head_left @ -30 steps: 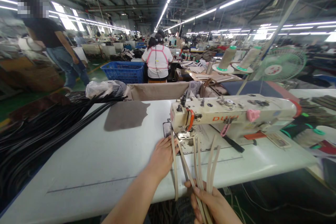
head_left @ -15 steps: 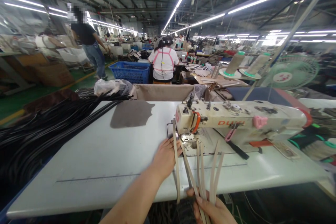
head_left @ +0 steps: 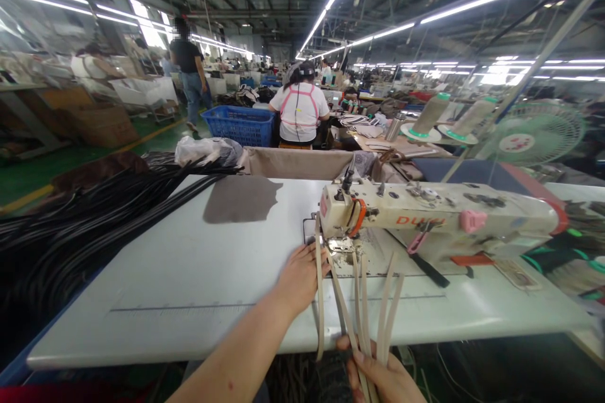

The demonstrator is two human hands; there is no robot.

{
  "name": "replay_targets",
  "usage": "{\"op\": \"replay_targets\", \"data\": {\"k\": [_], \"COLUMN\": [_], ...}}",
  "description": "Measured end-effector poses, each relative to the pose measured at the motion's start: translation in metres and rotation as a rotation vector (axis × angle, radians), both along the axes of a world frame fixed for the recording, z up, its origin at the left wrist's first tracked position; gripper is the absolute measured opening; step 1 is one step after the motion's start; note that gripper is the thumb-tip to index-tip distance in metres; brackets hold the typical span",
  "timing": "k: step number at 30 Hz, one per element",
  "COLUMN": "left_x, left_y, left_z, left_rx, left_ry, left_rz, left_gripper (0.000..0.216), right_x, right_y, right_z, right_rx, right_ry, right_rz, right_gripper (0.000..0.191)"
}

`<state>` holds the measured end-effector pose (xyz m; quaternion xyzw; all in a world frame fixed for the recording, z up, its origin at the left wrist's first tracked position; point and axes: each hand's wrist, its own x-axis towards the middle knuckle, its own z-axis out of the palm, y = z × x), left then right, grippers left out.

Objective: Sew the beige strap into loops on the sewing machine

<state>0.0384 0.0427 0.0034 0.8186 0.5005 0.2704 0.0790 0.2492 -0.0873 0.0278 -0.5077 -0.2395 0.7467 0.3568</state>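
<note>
My left hand point(head_left: 305, 274) lies flat on the white table beside the needle area of the sewing machine point(head_left: 392, 208), fingers stretched out. One beige strap point(head_left: 320, 308) comes down from the machine head across those fingers and hangs over the table's front edge. The fingertips rest against another strap near the presser foot; their exact contact is hidden. Below the front edge, my right hand point(head_left: 378, 371) is closed around several narrow beige straps point(head_left: 362, 321). Their upper ends fan out over the table, some standing free in front of the machine.
A grey-brown material piece point(head_left: 241, 199) lies on the table point(head_left: 189, 271). Long black strips point(head_left: 70, 245) are heaped at left. Behind are a blue basket point(head_left: 239, 126), a seated person point(head_left: 299, 107) and a walking person point(head_left: 188, 69). Thread cones point(head_left: 430, 116) and a green fan point(head_left: 534, 138) stand right.
The view has shifted slightly, moving the scene a little to the right. In the background, the standing person has walked farther off. Both hands keep nearly the same places and hold.
</note>
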Motion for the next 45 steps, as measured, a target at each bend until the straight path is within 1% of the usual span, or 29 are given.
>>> {"op": "replay_targets", "data": {"k": [5,12,16,20,23,31,39,45], "left_x": [-0.001,-0.003,-0.004,-0.005,-0.005,-0.006,-0.006,-0.005], "left_y": [0.001,0.002,0.001,0.004,0.005,0.006,0.004,0.004], "left_z": [0.002,0.005,0.009,0.007,0.004,0.002,0.003,0.003], "left_rx": [-0.001,-0.012,-0.016,-0.025,-0.027,-0.007,-0.004,-0.005], "left_ry": [-0.003,0.024,0.049,0.051,0.034,0.013,0.006,0.006], "left_rz": [0.001,-0.012,-0.02,-0.012,-0.024,-0.044,-0.043,-0.034], "left_gripper": [0.035,0.035,0.034,0.035,0.036,0.032,0.033,0.034], "right_x": [-0.005,-0.006,-0.003,0.0,0.001,0.001,0.0,0.0], "right_y": [-0.006,-0.014,-0.024,-0.033,-0.038,-0.039,-0.036,-0.037], "right_z": [0.006,0.008,0.016,0.024,0.026,0.027,0.019,0.021], "right_rx": [0.011,0.018,0.007,-0.002,-0.019,-0.009,-0.014,-0.01], "right_ry": [0.024,0.011,-0.002,-0.011,-0.004,0.017,0.04,0.0], "right_rz": [-0.025,-0.03,-0.027,-0.01,0.002,-0.012,0.002,-0.018], "right_gripper": [0.047,0.045,0.042,0.035,0.035,0.037,0.04,0.033]}}
